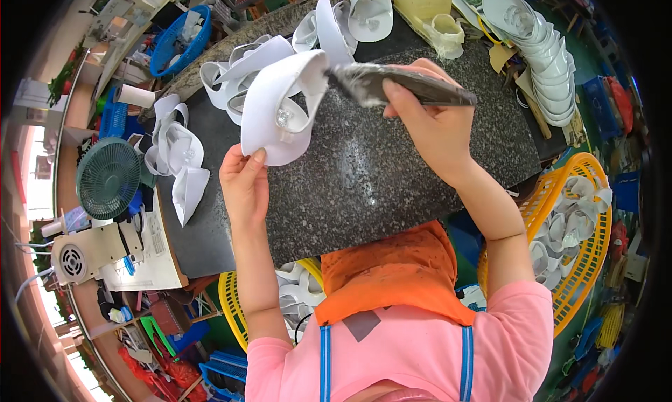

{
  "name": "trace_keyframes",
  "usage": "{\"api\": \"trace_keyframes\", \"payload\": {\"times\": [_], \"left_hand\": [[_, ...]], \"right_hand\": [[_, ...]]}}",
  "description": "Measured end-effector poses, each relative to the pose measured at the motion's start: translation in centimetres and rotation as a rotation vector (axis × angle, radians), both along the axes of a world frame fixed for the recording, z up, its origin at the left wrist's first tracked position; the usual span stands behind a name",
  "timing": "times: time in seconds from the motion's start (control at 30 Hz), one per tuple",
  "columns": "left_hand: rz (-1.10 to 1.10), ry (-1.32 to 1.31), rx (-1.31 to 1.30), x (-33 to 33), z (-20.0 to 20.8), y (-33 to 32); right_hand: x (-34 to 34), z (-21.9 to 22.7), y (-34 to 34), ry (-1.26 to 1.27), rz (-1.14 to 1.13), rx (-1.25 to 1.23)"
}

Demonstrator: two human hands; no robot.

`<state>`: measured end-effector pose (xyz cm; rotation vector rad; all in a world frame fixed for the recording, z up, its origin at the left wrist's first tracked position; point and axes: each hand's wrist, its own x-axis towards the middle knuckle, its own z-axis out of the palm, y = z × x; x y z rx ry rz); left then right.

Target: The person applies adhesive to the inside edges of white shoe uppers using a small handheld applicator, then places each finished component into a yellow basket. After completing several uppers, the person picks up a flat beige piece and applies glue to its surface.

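Observation:
My left hand pinches the lower edge of a white shoe upper between thumb and fingers. This upper is a curved band with a sparkling ornament on it, held tilted above the bench. In my right hand is a brush with a broad, flat dark handle. Its bristle end points left, close to the upper's top right edge; whether they touch I cannot tell. Behind the held piece lies a pile of similar white uppers, and more uppers lie to the left. Below is a dark speckled stone slab.
At the far edge stand a yellowish block and a crusted pale pot. Nested white pieces curve along the far right. Yellow baskets of white pieces flank my body. A green fan and blue basket are left.

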<state>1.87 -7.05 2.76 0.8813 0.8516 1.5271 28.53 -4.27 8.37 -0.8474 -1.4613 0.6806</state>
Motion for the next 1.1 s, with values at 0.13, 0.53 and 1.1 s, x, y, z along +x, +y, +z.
{"api": "trace_keyframes", "payload": {"times": [0.13, 0.53, 1.1], "left_hand": [[-0.049, 0.044, 0.071, 0.4, 0.0, 0.1], [0.14, 0.263, 0.206, 2.6, -0.8, -0.6], [0.09, 0.125, -0.012, 4.0, -0.7, -2.7]], "right_hand": [[-0.8, -0.1, 0.7, 0.021, 0.19, -0.409], [-2.7, -3.5, -0.3, 0.746, 0.529, -0.894], [-1.8, -5.9, -0.1, 1.564, 0.49, -0.848]]}}
